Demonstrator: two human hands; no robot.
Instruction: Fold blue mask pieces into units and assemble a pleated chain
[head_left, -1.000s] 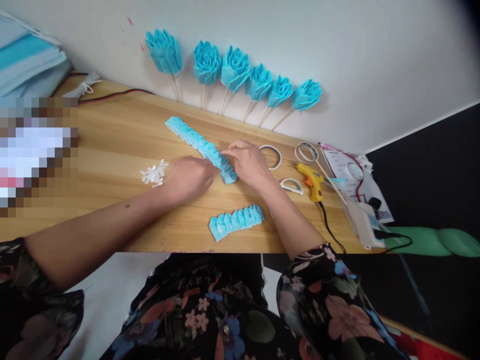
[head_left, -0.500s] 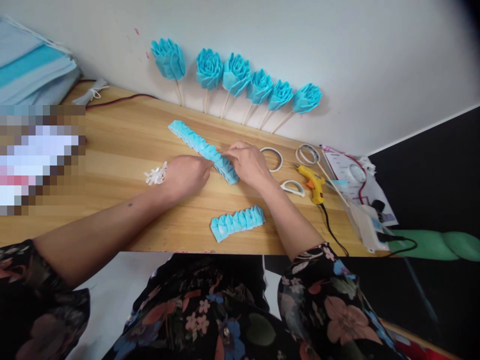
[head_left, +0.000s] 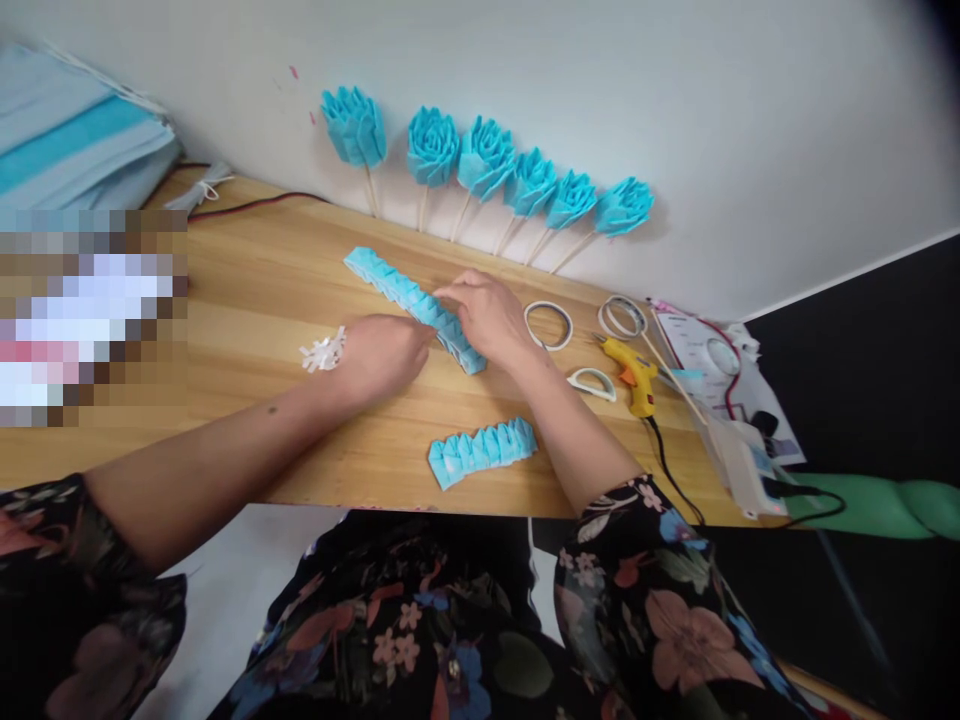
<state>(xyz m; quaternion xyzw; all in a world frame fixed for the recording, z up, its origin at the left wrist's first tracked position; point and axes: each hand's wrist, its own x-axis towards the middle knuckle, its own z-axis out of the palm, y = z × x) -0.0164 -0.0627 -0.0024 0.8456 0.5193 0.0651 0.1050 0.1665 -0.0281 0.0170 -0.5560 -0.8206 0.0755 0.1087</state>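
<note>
A long light-blue strip (head_left: 391,288) of pleated paper or fabric lies slantwise on the table between my hands. My left hand (head_left: 384,352) is curled, its fingertips at the strip's near edge; whether anything small is pinched there is hidden. From the other side, my right hand (head_left: 487,312) bends over the strip, thumb and fingers on its folds. Several short white pieces (head_left: 324,352), like cut tape, fan out beside my left wrist. Closer to me lies a shorter pleated blue strip (head_left: 484,450), touched by neither hand.
Several blue flowers (head_left: 433,146) on sticks lean against the wall. To the right are tape rolls (head_left: 548,326), a yellow glue gun (head_left: 631,378) with its cord, and a white power strip (head_left: 739,460). Folded blue cloth-like sheets (head_left: 90,140) lie at the back left.
The whole view has shifted slightly, so everything sits a little further right and lower. The right fingers have moved a little on the strip; both hands stay at the same part of it.
</note>
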